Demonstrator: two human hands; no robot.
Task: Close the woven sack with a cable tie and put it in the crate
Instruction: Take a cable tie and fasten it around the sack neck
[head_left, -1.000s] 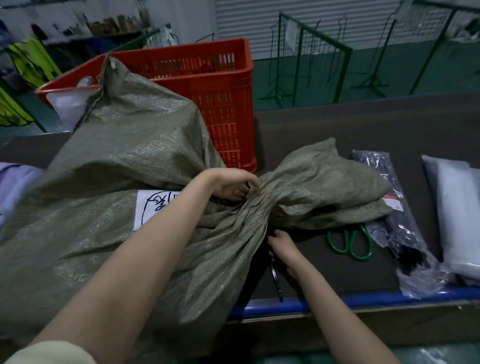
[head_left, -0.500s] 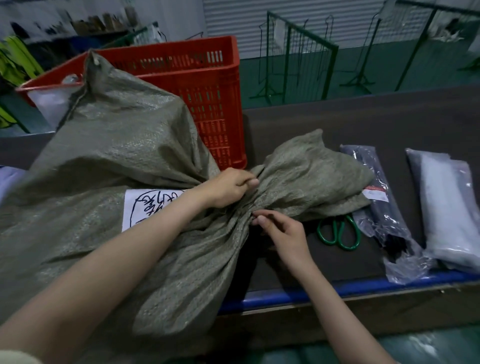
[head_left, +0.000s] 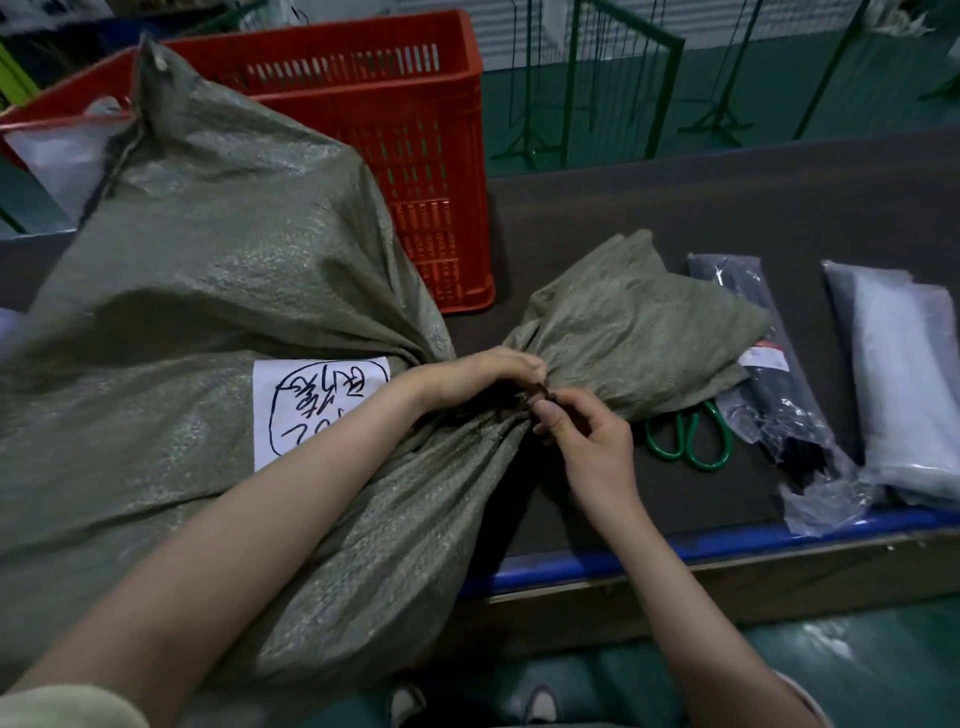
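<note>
A big grey-green woven sack (head_left: 218, 291) with a white handwritten label (head_left: 311, 405) lies across the dark table. Its mouth is gathered into a narrow neck, and loose fabric fans out to the right of it. My left hand (head_left: 493, 371) is clenched around that neck from above. My right hand (head_left: 587, 441) meets it just below and pinches a dark cable tie (head_left: 540, 392) at the neck; most of the tie is hidden by the fingers. The red slatted crate (head_left: 415, 119) stands behind the sack.
Green-handled scissors (head_left: 691, 441) lie just right of my right hand, partly under the sack's flap. Further right lie a clear bag of black cable ties (head_left: 784, 395) and a pale plastic packet (head_left: 904, 374). A blue table edge (head_left: 727, 545) runs along the front. Green wire racks stand behind.
My right hand has come up from the table under the sack to the gathered neck and now pinches the cable tie beside my left hand. The left hand kept its grip.
</note>
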